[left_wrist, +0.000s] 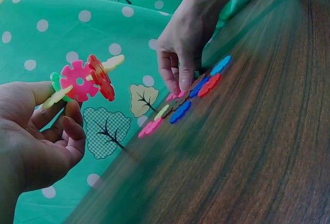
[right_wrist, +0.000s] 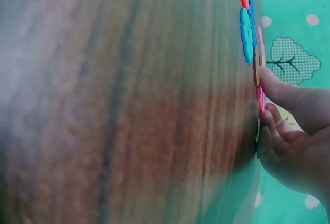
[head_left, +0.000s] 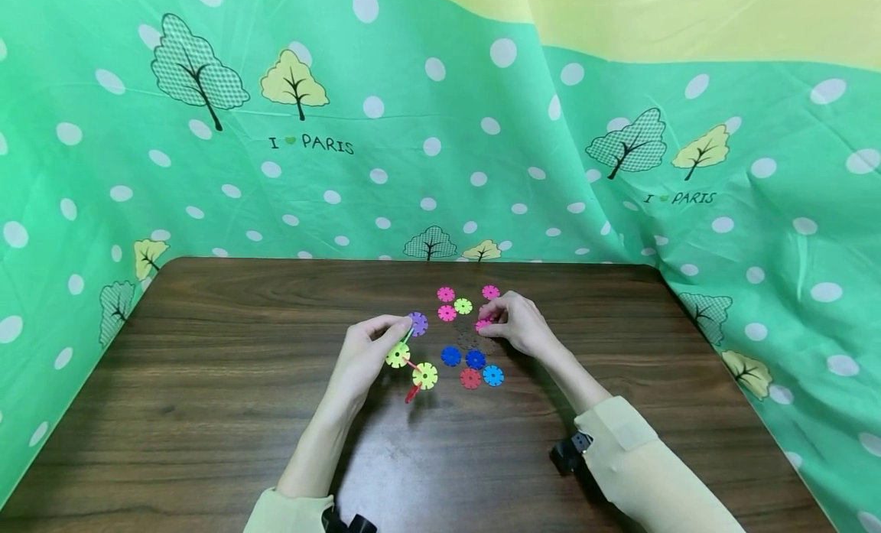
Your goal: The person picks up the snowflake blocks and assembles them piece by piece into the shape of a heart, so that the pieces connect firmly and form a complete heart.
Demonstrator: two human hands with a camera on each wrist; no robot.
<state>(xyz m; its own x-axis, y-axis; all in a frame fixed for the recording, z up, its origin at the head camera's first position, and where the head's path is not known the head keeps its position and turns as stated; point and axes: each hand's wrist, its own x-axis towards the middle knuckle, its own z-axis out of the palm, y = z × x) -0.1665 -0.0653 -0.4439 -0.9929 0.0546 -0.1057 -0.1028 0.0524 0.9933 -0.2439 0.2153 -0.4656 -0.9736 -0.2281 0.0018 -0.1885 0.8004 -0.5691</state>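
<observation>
My left hand (head_left: 363, 355) pinches a joined chain of notched plastic discs above the table. The chain has a purple disc (head_left: 417, 324) at the top, then yellow-green discs (head_left: 425, 376), with a red disc (head_left: 412, 394) at its lower end. Edge-on between the yellow-green ones sits a pink disc (left_wrist: 79, 81), best seen in the left wrist view. Over the loose discs at the right, my right hand (head_left: 521, 324) pinches a loose pink disc (head_left: 483, 326) at the tabletop between thumb and fingers. Its fingers partly cover another pink piece.
Loose discs lie on the dark wooden table (head_left: 206, 380): pink ones (head_left: 446, 294), a yellow-green one (head_left: 463, 306), brown ones, dark blue ones (head_left: 450, 355), a red one (head_left: 471, 378) and a light blue one (head_left: 492, 375). A green dotted cloth (head_left: 385, 173) hangs behind.
</observation>
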